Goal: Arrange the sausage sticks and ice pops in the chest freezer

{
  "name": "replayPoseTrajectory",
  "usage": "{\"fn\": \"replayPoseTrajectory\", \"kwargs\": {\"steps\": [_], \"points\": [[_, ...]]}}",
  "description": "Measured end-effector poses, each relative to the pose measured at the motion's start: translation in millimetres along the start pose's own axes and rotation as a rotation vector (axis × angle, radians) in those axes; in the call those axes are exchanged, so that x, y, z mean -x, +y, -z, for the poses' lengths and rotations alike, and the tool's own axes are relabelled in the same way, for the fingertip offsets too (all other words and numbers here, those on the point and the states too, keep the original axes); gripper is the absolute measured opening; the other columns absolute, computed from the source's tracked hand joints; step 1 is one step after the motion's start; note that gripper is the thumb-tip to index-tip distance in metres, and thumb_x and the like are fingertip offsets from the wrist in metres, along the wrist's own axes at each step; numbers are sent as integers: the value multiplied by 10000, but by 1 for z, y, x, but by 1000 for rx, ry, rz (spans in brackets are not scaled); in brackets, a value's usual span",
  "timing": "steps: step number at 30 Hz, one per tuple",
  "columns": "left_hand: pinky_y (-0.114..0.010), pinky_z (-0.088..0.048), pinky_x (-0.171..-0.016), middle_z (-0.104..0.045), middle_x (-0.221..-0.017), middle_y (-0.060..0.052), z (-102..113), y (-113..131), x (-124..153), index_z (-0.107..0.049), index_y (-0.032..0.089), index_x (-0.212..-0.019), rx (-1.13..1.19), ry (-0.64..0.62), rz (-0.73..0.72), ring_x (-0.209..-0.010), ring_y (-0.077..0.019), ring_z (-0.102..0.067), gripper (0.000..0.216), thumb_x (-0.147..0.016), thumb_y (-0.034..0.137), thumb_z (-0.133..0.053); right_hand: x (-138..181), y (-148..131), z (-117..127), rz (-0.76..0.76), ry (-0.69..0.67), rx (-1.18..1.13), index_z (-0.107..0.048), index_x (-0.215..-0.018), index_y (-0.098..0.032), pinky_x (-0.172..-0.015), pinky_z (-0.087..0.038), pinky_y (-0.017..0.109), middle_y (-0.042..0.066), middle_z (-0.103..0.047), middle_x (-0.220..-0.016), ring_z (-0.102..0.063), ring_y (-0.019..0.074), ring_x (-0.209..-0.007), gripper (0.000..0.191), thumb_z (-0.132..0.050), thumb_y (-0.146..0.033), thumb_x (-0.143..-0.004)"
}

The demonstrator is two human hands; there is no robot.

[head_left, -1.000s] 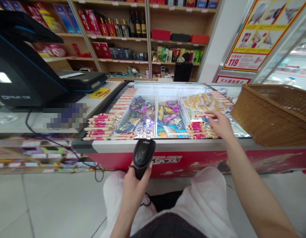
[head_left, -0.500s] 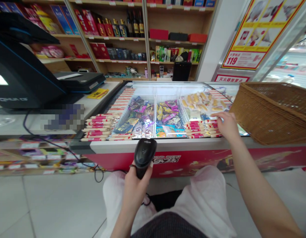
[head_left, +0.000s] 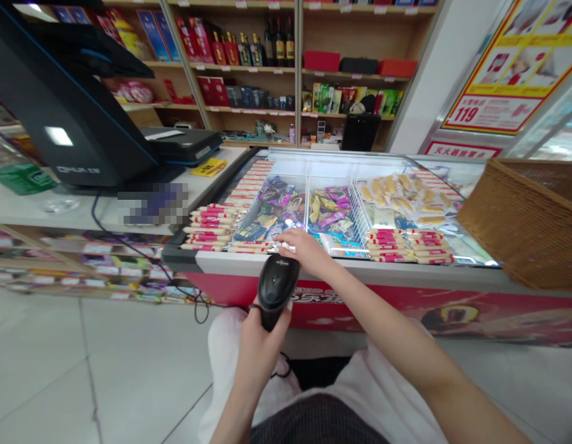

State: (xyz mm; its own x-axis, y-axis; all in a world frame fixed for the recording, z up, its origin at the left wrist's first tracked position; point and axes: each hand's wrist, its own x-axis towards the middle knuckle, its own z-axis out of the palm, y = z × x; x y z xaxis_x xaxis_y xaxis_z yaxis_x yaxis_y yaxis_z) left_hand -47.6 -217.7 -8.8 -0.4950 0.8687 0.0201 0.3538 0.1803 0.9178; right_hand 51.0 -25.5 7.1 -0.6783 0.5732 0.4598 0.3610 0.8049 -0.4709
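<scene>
My left hand [head_left: 260,345] is wrapped round the grip of a black barcode scanner [head_left: 277,287], held upright below the freezer's front edge. My right hand [head_left: 306,250] rests on the glass lid of the chest freezer [head_left: 341,268] near its front middle, palm down with the fingers bent, beside the left stack of red-and-cream sausage sticks [head_left: 211,228]. Whether the fingers pinch anything is hidden. A second stack of sausage sticks [head_left: 408,245] lies on the glass to the right. Ice-cream packets [head_left: 286,206] fill the freezer under the glass.
A wicker basket [head_left: 526,222] sits on the freezer's right end. A black till screen [head_left: 68,117] and printer [head_left: 181,145] stand on the counter at left, a cable hanging down from it. Shelves of bottles and boxes line the back wall. Tiled floor lies below.
My right hand left the right stack of sausage sticks and swept left across the glass to the freezer's front middle. The view shifted left. The scanner stayed in my left hand.
</scene>
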Motion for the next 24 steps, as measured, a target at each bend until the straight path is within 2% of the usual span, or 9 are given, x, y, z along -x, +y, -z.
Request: {"fn": "replayPoseTrajectory", "kwargs": {"steps": [4, 8, 11, 14, 17, 20, 24], "points": [[-332, -515, -682, -707, -726, -54, 8, -7, -1, -677, 142, -1023, 20, 13, 16, -742, -267, -681, 406, -791, 475, -671, -27, -3, -27, 41, -78, 90, -720, -1176, -199, -972, -447, 360, 102, -678, -1130, -589, 236, -1090, 225, -615, -255, -984], [-333, -516, -683, -721, -763, -70, 10, -12, -3, -681, 138, -1042, 44, 33, 0, -743, -265, -683, 416, -793, 471, -678, -36, -1, -31, 39, -76, 33, -732, -1052, -189, -941, -446, 354, 85, -680, -1065, -591, 233, -1042, 145, -697, -242, -922], [-332, -515, -694, -722, -780, -72, 9, -11, -3, -688, 136, -1032, 46, 44, -16, -766, -268, -683, 426, -794, 490, -687, -34, -4, -25, -78, -34, -113, -701, -956, -176, -868, -457, 311, 53, -705, -1002, -617, 207, -967, 89, -725, -172, -870], [-331, -513, -722, -726, -815, -74, 6, -9, -2, -692, 134, -1030, 29, 18, -19, -816, -274, -682, 424, -806, 495, -679, -28, -8, -16, -184, -22, -197, -692, -976, -173, -774, -454, 272, 31, -719, -961, -630, 177, -861, 136, -698, -111, -856], [-333, -510, -745, -726, -835, -74, 5, -7, -1, -693, 133, -1029, 16, 3, -31, -843, -276, -678, 423, -820, 500, -671, -21, -7, -8, -162, 34, -199, -703, -1040, -181, -779, -448, 262, 32, -717, -996, -635, 167, -862, 204, -676, -86, -861], [-336, -509, -735, -726, -828, -76, 3, -5, -1, -691, 126, -1052, 4, 6, -27, -828, -279, -679, 456, -815, 516, -674, -10, 4, 3, -126, 109, -150, -721, -1043, -187, -797, -447, 268, 47, -711, -1015, -637, 171, -882, 184, -646, -105, -895], [-329, -507, -695, -723, -758, -61, -1, -3, 0, -696, 133, -1084, 16, 5, -4, -764, -274, -686, 471, -809, 516, -688, 7, 22, 20, -189, 121, -101, -734, -1036, -203, -756, -437, 275, 39, -727, -940, -632, 170, -803, 184, -580, -149, -951]]}}
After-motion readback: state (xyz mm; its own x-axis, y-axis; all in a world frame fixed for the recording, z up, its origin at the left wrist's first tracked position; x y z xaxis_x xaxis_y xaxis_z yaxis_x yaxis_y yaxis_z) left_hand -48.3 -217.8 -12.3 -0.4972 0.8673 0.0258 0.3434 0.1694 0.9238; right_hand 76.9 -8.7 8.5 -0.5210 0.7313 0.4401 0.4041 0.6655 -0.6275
